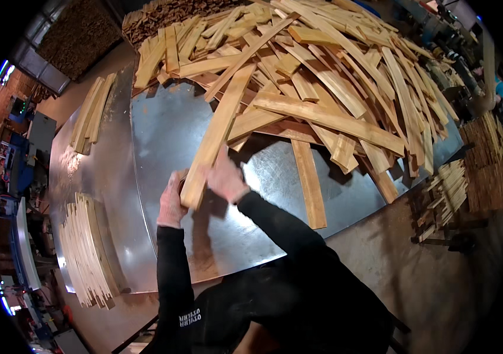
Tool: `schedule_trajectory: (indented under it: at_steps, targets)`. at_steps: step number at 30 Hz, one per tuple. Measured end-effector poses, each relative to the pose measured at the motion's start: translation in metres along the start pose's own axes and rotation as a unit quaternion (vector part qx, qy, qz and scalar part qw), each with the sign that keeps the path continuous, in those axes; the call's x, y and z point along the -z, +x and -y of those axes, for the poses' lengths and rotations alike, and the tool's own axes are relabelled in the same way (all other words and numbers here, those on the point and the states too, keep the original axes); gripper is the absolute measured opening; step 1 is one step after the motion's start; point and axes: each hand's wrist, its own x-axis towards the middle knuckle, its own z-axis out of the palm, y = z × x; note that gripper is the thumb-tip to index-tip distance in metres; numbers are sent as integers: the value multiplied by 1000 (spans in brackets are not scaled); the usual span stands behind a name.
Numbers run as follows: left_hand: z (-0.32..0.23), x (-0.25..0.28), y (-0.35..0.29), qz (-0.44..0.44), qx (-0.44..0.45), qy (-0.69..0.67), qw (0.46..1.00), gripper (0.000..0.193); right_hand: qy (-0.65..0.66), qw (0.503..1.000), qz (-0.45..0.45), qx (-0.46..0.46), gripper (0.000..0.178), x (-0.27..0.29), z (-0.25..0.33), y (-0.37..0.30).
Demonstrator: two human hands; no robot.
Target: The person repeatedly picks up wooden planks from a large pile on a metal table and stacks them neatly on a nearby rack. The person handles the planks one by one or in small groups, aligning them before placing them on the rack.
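A long, flat wooden board [219, 137] slants away from me over the metal table, its far end near the heap. My left hand [172, 202], in a pale pink glove, is closed on the board's near end from the left side; part of its fingers is hidden behind the wood. On the right edge, a little farther up, my gloved right hand [226, 178] grips the same board and looks slightly blurred. Just beyond both hands, a large heap of loose boards [328, 112] lies crisscrossed, some jutting toward me.
The shiny metal table [269, 203] reaches left to a lower stack of narrow strips [86, 251] and a few boards [93, 115] farther back. Machines [24, 147] line the left side. Wood stacks [490, 168] stand on the floor at right.
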Motion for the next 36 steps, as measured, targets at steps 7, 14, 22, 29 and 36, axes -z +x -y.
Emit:
schedule_trajectory:
  at_steps: [7, 14, 22, 29, 36]
  targets:
    - [66, -51, -3, 228, 188, -75, 952, 58, -350, 927, -41, 126, 75, 178, 16, -57]
    - [70, -38, -9, 108, 115, -107, 982, 50, -738, 670, -70, -48, 78, 337, 10, 27]
    - [92, 31, 4, -196, 86, -266, 940, 37, -690, 723, 12, 12, 77, 183, 65, 37]
    - [150, 71, -88, -278, 53, 217, 934, 34, -735, 639, 126, 186, 115, 104, 42, 119]
    - [141, 77, -143, -121, 33, -531, 838, 59, -747, 624, 170, 152, 119, 106, 54, 117]
